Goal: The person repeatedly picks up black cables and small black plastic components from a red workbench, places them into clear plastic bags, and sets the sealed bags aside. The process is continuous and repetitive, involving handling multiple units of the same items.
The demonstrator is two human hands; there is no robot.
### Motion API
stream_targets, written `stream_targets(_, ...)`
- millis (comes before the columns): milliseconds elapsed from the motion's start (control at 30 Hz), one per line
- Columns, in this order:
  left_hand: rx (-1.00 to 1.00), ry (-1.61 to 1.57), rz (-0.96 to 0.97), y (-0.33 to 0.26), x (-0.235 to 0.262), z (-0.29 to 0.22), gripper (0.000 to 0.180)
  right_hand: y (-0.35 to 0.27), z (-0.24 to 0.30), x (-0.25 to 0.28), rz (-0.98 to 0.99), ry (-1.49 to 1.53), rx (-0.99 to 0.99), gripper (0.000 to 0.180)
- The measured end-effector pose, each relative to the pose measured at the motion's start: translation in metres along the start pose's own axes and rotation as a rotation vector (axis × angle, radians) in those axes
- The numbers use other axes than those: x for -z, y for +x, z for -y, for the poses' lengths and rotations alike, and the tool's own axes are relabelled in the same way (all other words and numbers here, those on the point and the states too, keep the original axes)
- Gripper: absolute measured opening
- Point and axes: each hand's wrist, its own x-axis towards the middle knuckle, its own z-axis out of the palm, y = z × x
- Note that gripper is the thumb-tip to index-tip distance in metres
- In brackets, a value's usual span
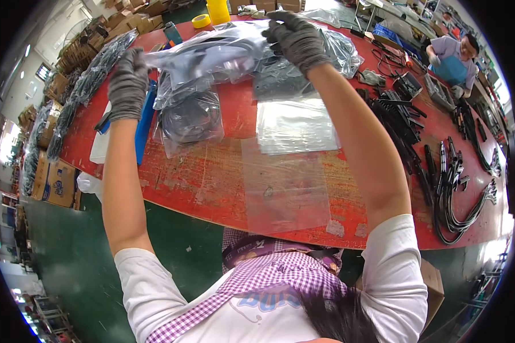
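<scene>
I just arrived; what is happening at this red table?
The gloved left hand and right hand hold a clear bag between them, blurred, its contents hard to tell. Closer in lies a bagged black coil, with a stack of flat bags to its right. At the far right, a co-worker holds something blue.

Left hand [129, 86] and right hand [296, 43] gloved, arms [124, 188] stretched forward

The red table [177, 188] carries clear bags [297, 126]; left of them, a bagged cable [191, 120]; right, black parts [392, 123]; beyond and left, yellow tape [201, 21].
</scene>
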Motion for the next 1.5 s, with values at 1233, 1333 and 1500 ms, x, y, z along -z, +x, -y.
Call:
stream_targets(1233, -0.570, 0.296, 0.494, -0.150, -0.408, 0.011, 0.047, -0.098, -0.270, 0.094, 0.487, -1.366, -0.264, 0.055)
stream_targets(1333, -0.429, 0.443, 0.642, -0.126, -0.403, -0.023, 0.064, -0.078, -0.263, 0.094, 0.483, -1.382, -0.371, 0.055)
stream_targets(1500, -0.442, 0.311, 0.690, -0.091, -0.433, -0.025, 0.076, -0.059, -0.310, 0.101, 0.225, -1.334, -0.131, 0.044)
